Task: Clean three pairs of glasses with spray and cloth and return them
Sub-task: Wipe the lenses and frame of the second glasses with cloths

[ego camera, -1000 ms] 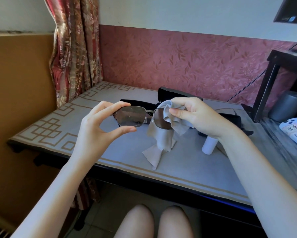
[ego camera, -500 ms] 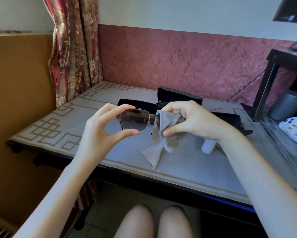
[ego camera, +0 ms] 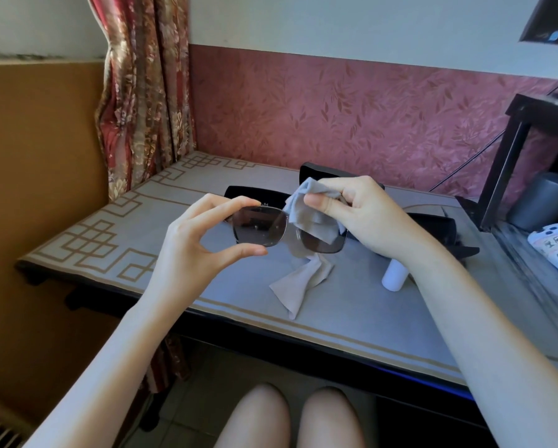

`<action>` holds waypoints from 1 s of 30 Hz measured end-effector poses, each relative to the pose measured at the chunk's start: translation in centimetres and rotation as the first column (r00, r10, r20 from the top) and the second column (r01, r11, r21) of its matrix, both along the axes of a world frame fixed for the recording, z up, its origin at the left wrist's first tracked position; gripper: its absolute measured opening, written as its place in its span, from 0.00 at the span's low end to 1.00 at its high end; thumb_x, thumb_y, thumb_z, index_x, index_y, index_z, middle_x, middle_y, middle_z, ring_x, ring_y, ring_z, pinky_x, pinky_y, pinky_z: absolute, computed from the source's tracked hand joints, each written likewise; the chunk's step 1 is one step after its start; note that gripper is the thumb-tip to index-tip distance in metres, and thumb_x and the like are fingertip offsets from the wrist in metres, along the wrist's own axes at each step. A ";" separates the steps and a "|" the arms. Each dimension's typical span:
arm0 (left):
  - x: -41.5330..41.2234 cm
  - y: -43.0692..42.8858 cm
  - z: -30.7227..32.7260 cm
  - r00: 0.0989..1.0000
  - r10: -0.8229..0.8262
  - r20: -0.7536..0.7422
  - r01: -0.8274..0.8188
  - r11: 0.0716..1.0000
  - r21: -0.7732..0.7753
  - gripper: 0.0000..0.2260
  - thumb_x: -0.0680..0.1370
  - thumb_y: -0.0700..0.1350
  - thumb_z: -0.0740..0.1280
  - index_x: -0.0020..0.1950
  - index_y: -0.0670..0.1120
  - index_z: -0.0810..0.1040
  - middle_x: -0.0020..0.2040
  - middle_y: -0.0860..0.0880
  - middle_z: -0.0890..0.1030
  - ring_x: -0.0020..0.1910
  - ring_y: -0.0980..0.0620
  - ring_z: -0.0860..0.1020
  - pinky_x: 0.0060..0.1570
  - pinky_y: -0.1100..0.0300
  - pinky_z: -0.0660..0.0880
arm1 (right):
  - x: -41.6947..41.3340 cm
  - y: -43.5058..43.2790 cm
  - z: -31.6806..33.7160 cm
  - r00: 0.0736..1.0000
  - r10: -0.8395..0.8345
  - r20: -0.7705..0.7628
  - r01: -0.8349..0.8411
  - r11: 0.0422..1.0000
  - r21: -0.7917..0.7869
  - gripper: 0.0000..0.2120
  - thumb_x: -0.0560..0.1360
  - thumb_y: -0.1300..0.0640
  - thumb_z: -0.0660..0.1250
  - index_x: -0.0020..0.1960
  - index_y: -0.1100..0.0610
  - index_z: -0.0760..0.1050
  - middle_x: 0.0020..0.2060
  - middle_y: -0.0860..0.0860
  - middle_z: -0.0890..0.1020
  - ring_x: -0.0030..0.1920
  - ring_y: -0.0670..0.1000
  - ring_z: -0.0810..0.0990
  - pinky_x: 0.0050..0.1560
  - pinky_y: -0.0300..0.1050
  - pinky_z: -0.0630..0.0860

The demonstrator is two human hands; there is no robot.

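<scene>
Rose-patterned wallpaper and a flowered curtain back a table [ego camera: 161,221] covered by a grey mat with a gold fret border, and both hands work just above it. The right hand [ego camera: 364,218] has shifted its stroke: half a second ago the cloth [ego camera: 306,211] covered the whole lens on that side, and now it is bunched against the upper part, so the lower half of the dark lens shows bare. That suggests this lens is mid-wipe and nearly done. The other lens carries pale specks, probably spray droplets, so it likely needs the cloth next. The sunglasses [ego camera: 261,229] are held in the air, level and facing the person, between the two hands. The left hand [ego camera: 203,244] pinches the outer lens by its rim, forefinger on the top edge and thumb under the bottom edge, so the lens sits wholly inside that pinch. The right hand's thumb and fingers are curled on the cloth and press it to the far lens, and the cloth's loose tail hangs below the frame towards the mat. The white spray bottle [ego camera: 394,274] lies on the mat under the right wrist. Black cases [ego camera: 432,223] sit open behind the hands; how many pairs are already cleaned cannot be told.
</scene>
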State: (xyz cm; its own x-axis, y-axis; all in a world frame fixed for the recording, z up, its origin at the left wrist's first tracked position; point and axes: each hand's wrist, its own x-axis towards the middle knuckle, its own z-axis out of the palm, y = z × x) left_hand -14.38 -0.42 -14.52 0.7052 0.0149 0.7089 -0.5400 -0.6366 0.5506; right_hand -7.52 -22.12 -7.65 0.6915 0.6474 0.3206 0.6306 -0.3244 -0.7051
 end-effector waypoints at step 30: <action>0.1 0.0 0.2 1.000 0.018 -0.024 -0.020 0.998 -0.060 0.25 0.68 0.56 0.75 0.63 0.51 0.77 0.55 0.53 0.78 0.57 0.57 0.76 0.60 0.63 0.72 | -0.9 -1.1 -3.2 0.973 -0.122 0.198 0.126 0.992 -0.009 0.21 0.71 0.61 0.75 0.62 0.51 0.75 0.54 0.43 0.80 0.54 0.38 0.77 0.55 0.26 0.67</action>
